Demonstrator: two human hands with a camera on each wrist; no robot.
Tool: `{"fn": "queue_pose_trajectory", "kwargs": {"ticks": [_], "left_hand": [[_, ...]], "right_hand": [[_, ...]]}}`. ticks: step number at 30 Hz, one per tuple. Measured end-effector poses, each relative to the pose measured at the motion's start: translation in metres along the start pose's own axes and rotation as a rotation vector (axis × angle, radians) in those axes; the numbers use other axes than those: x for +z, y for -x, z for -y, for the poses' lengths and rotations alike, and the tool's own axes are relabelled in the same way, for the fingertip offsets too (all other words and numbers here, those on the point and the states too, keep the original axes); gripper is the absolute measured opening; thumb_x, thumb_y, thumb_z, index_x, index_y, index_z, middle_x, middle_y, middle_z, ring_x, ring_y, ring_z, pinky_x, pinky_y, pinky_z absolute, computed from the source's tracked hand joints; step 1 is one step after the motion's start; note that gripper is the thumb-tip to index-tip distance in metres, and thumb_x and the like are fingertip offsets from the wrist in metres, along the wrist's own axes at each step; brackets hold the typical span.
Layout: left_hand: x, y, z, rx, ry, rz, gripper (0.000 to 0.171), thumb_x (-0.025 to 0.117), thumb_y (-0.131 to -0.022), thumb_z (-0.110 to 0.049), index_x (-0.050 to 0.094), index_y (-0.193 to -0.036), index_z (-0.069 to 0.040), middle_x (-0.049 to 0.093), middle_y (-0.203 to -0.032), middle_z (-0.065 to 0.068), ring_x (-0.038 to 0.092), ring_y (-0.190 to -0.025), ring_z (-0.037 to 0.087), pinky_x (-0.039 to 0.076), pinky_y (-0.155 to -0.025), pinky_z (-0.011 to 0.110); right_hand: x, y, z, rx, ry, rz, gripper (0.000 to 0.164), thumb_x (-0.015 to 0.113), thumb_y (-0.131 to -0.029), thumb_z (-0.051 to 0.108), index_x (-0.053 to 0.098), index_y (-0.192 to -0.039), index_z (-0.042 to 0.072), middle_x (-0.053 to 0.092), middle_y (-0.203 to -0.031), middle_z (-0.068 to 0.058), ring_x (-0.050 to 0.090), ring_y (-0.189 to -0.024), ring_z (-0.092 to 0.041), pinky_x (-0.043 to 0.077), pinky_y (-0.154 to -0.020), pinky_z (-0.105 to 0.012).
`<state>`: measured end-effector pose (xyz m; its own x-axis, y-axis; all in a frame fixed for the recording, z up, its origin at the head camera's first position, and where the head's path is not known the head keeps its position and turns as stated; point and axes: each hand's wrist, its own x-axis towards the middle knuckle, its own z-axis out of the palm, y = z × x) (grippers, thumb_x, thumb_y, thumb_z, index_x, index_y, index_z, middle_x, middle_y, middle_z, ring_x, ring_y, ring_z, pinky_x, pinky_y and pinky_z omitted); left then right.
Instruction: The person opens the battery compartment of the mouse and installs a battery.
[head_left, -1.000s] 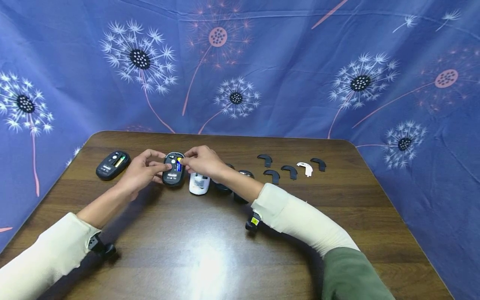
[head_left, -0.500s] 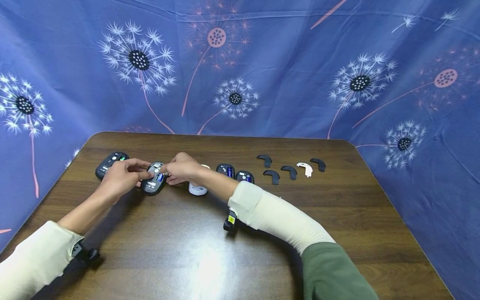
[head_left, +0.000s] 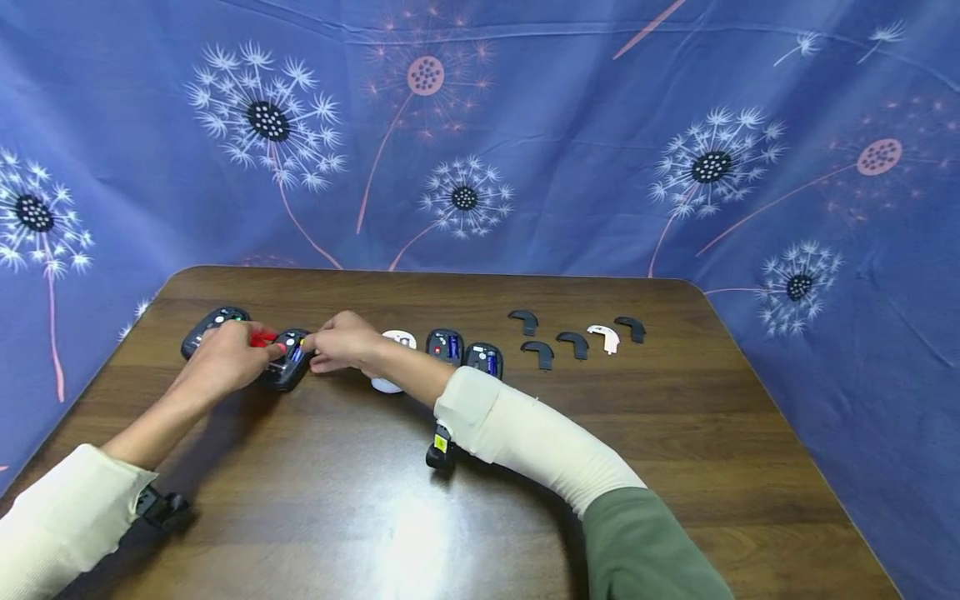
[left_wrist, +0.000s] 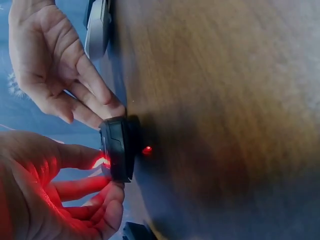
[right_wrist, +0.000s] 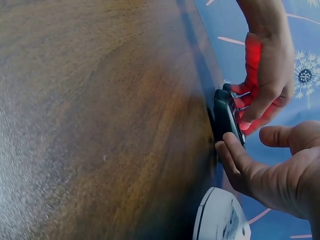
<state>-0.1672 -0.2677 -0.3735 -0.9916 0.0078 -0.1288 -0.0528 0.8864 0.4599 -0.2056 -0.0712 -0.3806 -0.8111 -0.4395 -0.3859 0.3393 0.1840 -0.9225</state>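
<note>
A black computer mouse lies underside up at the left of the table, its battery slot uncovered with a blue battery inside. My left hand holds its left side between thumb and fingers. Red light glows on those fingers, seen strongly in the left wrist view. From the other side my right hand touches the mouse's edge with extended fingertips; its thumb stands apart in the right wrist view. Partly behind my left hand lies another black mouse. A white mouse sits just right, partly covered by my right arm.
Two more black mice with blue batteries, one left and one right, lie beyond my right forearm. Several curved black covers and a white cover are spread at the right. A blue patterned cloth hangs behind the table.
Both hands have moved left with the mouse, from beside the white mouse to near the far-left black mouse. Red light now shows on my left fingers.
</note>
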Motion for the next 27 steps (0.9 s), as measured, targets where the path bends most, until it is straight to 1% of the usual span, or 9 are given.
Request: {"fn": "queue_pose_trajectory", "kwargs": {"ticks": [3, 7, 10, 14, 16, 19, 23, 26, 27], "left_hand": [[-0.002, -0.001, -0.001, -0.008, -0.038, 0.011, 0.051, 0.069, -0.11, -0.028, 0.066, -0.141, 0.012, 0.073, -0.128, 0.038, 0.066, -0.114, 0.051, 0.058, -0.075, 0.049], [-0.003, -0.002, -0.001, -0.016, -0.067, 0.012, 0.052, 0.068, -0.111, -0.029, 0.064, -0.143, 0.012, 0.069, -0.133, 0.041, 0.062, -0.125, 0.064, 0.06, -0.087, 0.068], [-0.003, -0.002, -0.001, -0.005, -0.065, 0.003, 0.053, 0.067, -0.111, -0.029, 0.062, -0.146, 0.011, 0.07, -0.133, 0.04, 0.061, -0.129, 0.066, 0.059, -0.093, 0.074], [-0.002, -0.001, -0.003, 0.065, -0.046, -0.04, 0.051, 0.064, -0.112, -0.024, 0.06, -0.15, 0.009, 0.073, -0.134, 0.038, 0.063, -0.129, 0.064, 0.058, -0.098, 0.075], [-0.001, -0.001, -0.006, 0.115, -0.04, -0.073, 0.051, 0.065, -0.112, -0.023, 0.061, -0.151, 0.008, 0.071, -0.135, 0.039, 0.062, -0.13, 0.063, 0.057, -0.101, 0.078], [0.002, -0.001, -0.014, 0.187, -0.036, -0.127, 0.052, 0.067, -0.112, -0.025, 0.062, -0.151, 0.008, 0.068, -0.136, 0.041, 0.062, -0.129, 0.062, 0.055, -0.102, 0.079], [0.01, -0.004, -0.027, 0.271, -0.039, -0.19, 0.052, 0.067, -0.113, -0.03, 0.064, -0.151, 0.005, 0.066, -0.136, 0.038, 0.06, -0.128, 0.061, 0.053, -0.101, 0.078], [0.014, -0.007, -0.036, 0.312, -0.044, -0.213, 0.055, 0.064, -0.115, -0.036, 0.062, -0.154, 0.003, 0.064, -0.142, 0.037, 0.056, -0.132, 0.063, 0.048, -0.106, 0.081], [0.016, -0.008, -0.04, 0.324, -0.046, -0.218, 0.057, 0.063, -0.115, -0.038, 0.061, -0.155, 0.002, 0.063, -0.146, 0.037, 0.054, -0.135, 0.064, 0.046, -0.109, 0.082]], "right_hand": [[0.002, -0.002, -0.003, 0.006, -0.027, -0.015, 0.016, 0.071, -0.105, -0.005, 0.071, -0.115, -0.017, 0.072, -0.097, -0.019, 0.079, -0.118, -0.043, 0.07, -0.109, -0.045], [0.002, -0.004, -0.006, 0.0, -0.049, -0.011, 0.018, 0.068, -0.106, -0.005, 0.071, -0.119, -0.018, 0.076, -0.104, -0.023, 0.079, -0.108, -0.034, 0.069, -0.11, -0.044], [-0.001, -0.003, -0.008, -0.012, -0.049, 0.001, 0.021, 0.066, -0.107, -0.006, 0.071, -0.123, -0.018, 0.079, -0.11, -0.025, 0.079, -0.109, -0.034, 0.069, -0.111, -0.043], [-0.007, 0.002, -0.009, -0.034, -0.009, 0.021, 0.027, 0.067, -0.108, -0.004, 0.07, -0.132, -0.017, 0.08, -0.122, -0.028, 0.078, -0.126, -0.04, 0.071, -0.107, -0.04], [-0.012, 0.006, -0.01, -0.046, 0.021, 0.027, 0.032, 0.069, -0.108, -0.002, 0.068, -0.137, -0.015, 0.08, -0.126, -0.029, 0.076, -0.131, -0.042, 0.072, -0.105, -0.038], [-0.019, 0.013, -0.01, -0.072, 0.061, 0.03, 0.038, 0.069, -0.11, 0.002, 0.067, -0.145, -0.012, 0.079, -0.13, -0.029, 0.077, -0.131, -0.04, 0.073, -0.103, -0.036], [-0.031, 0.023, -0.01, -0.133, 0.136, 0.023, 0.042, 0.069, -0.111, 0.008, 0.066, -0.15, -0.007, 0.08, -0.133, -0.025, 0.079, -0.127, -0.038, 0.073, -0.102, -0.036], [-0.044, 0.033, -0.009, -0.184, 0.218, 0.012, 0.044, 0.068, -0.112, 0.012, 0.065, -0.153, -0.004, 0.08, -0.136, -0.021, 0.08, -0.125, -0.037, 0.073, -0.103, -0.037], [-0.048, 0.036, -0.009, -0.205, 0.238, 0.005, 0.044, 0.067, -0.112, 0.012, 0.065, -0.153, -0.004, 0.079, -0.136, -0.021, 0.08, -0.125, -0.037, 0.073, -0.102, -0.035]]}}
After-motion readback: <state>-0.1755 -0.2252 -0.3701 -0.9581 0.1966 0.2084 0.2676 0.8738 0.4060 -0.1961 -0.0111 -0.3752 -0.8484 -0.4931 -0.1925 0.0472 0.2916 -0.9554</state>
